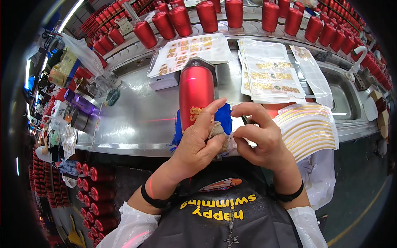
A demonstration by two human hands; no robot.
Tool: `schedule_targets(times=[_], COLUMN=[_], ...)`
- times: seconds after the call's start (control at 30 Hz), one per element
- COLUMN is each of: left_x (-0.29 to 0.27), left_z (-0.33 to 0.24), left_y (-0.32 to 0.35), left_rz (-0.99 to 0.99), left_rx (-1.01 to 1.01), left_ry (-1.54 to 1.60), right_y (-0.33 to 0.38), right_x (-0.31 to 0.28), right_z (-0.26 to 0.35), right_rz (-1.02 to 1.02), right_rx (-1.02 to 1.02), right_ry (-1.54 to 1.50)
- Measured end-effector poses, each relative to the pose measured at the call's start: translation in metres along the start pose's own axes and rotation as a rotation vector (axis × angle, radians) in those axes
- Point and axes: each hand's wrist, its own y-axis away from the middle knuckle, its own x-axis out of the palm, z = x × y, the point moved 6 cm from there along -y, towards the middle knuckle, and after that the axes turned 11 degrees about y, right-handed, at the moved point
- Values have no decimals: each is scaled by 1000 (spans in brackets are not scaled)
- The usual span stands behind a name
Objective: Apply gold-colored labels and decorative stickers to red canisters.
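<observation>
A glossy red bottle (196, 89) with gold lettering lies on the steel bench, its far end against a dark angular holder (201, 62). Blue cloth (226, 118) shows under its near end. My left hand (194, 144) is beside that near end, fingers closed on a crumpled beige cloth (216, 129). To its right, my right hand (260, 138) has its fingers curled inward in a pinch. A small dark piece shows between them, too hidden to name.
Sheets of gold decals (186, 51) lie behind the bottle on a white box (164, 81). More decal sheets (273, 72) and a sheet of curved gold strips (308, 128) are at right, before a sink (345, 93). Red bottles (206, 16) line the conveyor behind.
</observation>
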Motion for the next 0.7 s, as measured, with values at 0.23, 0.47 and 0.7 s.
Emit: schedule_targets(times=[0.23, 0.47, 0.7], left_x=[1, -4, 2], left_z=[-2, -5, -11], left_y=[0, -3, 4], left_rz=[-39, -147, -102], left_rx=[27, 172, 132], left_ry=[49, -58, -275], right_y=[1, 3, 3], right_x=[-3, -7, 5], right_z=[2, 9, 9], right_rz=[-51, -54, -1], right_rx=[-122, 45, 88], right_ry=[16, 61, 119])
